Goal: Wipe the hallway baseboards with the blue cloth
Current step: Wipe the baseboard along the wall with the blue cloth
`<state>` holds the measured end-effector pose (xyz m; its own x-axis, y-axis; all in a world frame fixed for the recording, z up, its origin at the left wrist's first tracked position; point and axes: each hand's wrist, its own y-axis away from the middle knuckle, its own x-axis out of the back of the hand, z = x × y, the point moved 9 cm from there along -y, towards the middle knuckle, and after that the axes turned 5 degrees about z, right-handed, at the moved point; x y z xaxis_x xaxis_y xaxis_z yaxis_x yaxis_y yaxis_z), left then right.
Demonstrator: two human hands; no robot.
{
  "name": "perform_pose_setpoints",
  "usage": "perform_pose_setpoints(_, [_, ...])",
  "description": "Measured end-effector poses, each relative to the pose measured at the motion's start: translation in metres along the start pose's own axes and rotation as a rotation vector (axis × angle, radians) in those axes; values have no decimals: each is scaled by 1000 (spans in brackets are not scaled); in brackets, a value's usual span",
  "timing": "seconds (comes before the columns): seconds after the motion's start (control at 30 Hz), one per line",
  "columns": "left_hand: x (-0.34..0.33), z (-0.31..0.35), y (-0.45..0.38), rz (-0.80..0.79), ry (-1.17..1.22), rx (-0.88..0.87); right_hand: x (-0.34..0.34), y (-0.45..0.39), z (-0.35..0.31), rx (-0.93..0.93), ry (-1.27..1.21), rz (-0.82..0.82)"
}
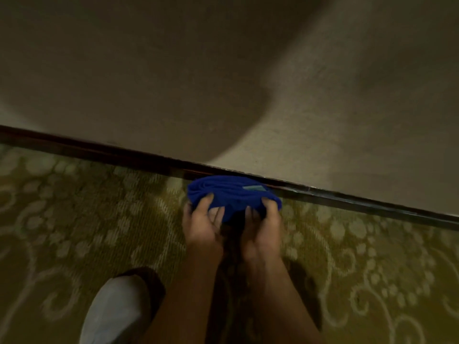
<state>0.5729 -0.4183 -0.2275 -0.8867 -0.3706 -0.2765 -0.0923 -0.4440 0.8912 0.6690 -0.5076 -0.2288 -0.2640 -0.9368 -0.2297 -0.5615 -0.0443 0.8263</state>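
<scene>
Head view shows us the blue cloth [231,194] bunched just beyond both hands, left hand [202,223] and right hand [264,225] side by side gripping its near edge, against the dark baseboard [360,198] that runs left-far to right-near

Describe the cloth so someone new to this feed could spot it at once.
Follow the dark baseboard that runs diagonally between the beige wall and the patterned olive carpet. Near its middle, the left hand and right hand grip a bunched blue cloth in front of it. It is the only vivid blue thing in view, with a small pale tag on top.
</scene>
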Motion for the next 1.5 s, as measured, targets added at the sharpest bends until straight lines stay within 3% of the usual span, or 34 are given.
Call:
perform_pose_setpoints(0.1, [-6,-30,5,-23,-38,-41,9,0,-5,-71,-64,-1])
perform_pose_setpoints(0.2, [-28,-66,23,-61,-57,59,29,25,-44,-193,-144,15])
perform_pose_setpoints(0.27, [-46,-97,43,-97,-35,203,44,42,-86,-136,-70,49])
perform_pose_setpoints(0.37, [-68,-118,78,-30,3,282,58,57,-139,56,61,106])
perform_pose_setpoints(0.5, [-65,-109,66,96,35,143,51,44,-127,-43,145,39])
perform_pose_setpoints(0.77, [-64,-97,35,47,-377,-303,59,-14,-103,-205,173,-77])
perform_pose_setpoints(0.9, [-65,-73,38,-4,-554,-200,61,-4,-102,-223,304,-73])
perform_pose_setpoints(1.03, [-51,-54,76,6,-457,-254,50,15,-108,-216,456,-205])
perform_pose_setpoints(1.17, [-24,-30,85,115,-419,-327,51,35,-109,-148,809,-305])
perform_pose_setpoints(1.3, [-23,-22,75,146,-410,-267,57,36,-109,-154,844,-365])
perform_pose_setpoints(1.5, [-70,-88,46,54,-385,-162,81,24,-160,-60,794,-264])
